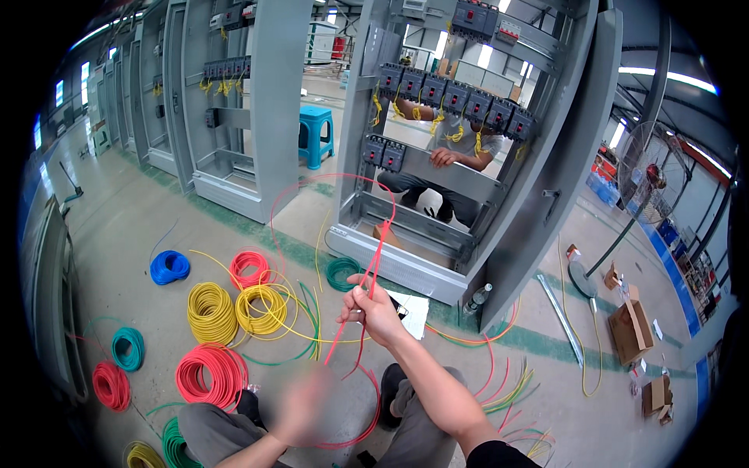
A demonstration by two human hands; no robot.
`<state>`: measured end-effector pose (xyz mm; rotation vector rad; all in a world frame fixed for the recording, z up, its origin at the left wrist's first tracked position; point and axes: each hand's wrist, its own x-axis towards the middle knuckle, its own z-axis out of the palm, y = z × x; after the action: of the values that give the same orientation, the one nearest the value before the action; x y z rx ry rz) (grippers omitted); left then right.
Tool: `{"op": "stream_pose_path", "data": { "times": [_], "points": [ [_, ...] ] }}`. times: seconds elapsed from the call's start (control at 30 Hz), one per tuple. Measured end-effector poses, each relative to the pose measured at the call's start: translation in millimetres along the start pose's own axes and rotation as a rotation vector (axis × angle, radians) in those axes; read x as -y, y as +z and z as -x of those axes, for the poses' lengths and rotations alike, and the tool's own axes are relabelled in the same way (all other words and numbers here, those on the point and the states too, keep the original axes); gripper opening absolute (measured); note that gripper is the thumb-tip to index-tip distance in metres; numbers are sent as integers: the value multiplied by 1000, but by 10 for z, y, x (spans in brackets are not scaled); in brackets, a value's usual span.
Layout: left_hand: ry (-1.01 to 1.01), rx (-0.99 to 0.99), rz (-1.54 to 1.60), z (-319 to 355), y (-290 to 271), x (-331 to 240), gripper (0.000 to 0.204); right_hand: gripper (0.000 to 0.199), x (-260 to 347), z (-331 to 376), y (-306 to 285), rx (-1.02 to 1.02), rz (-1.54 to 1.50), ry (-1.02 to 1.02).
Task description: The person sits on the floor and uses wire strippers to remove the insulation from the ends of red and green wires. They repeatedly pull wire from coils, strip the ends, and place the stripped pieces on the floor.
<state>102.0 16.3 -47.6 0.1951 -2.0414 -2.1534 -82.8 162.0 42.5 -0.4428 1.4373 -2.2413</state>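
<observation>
My right hand (374, 312) is closed, thumb against fingers, around strands of red wire (379, 253). Above that hand the wire rises and bends into a wide loop in front of the open grey cabinet (398, 277). One strand slants down from it to my left hand (303, 402), which is so smeared that its fingers cannot be made out. More red wire curves round between my knees. Left of my hands lie a large red wire coil (191, 376) and yellow wire coils (209, 312). A white sheet of paper (415, 312) lies on the floor beyond my right hand.
Behind the cabinet's row of breakers (456, 99) another person crouches, a hand (446, 157) on a crossbar. Blue (169, 267), green (343, 274) and teal coils (127, 348) lie about. Loose cut wires (507, 390), a bottle (477, 298), a fan (654, 175) and cardboard boxes (629, 331) are to the right.
</observation>
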Motion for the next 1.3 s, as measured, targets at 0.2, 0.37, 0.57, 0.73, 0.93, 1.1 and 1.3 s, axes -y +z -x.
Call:
{"op": "stream_pose_path", "data": {
  "times": [0.2,0.37,0.57,0.73,0.93,1.1,1.3],
  "points": [
    [60,-36,-134,-54,61,0,25,22,-44,75,7,73,-223,122],
    [-134,101,201,-41,90,93,26,20,-3,40,-43,-5,-429,104],
    [-223,234,222,78,139,277,29,20,96,-20,-176,-185,-660,-13],
    [-538,236,509,82,49,125,31,23,124,-63,-297,-230,-688,-21],
    [-480,300,351,35,127,-125,29,27,86,-172,-569,-278,-697,-68],
    [-451,399,443,16,98,-54,25,30,65,-153,-557,-420,-612,-86],
    [-38,136,-333,103,187,93,27,41,19,-164,-394,-376,-384,-261]
  ]
}}
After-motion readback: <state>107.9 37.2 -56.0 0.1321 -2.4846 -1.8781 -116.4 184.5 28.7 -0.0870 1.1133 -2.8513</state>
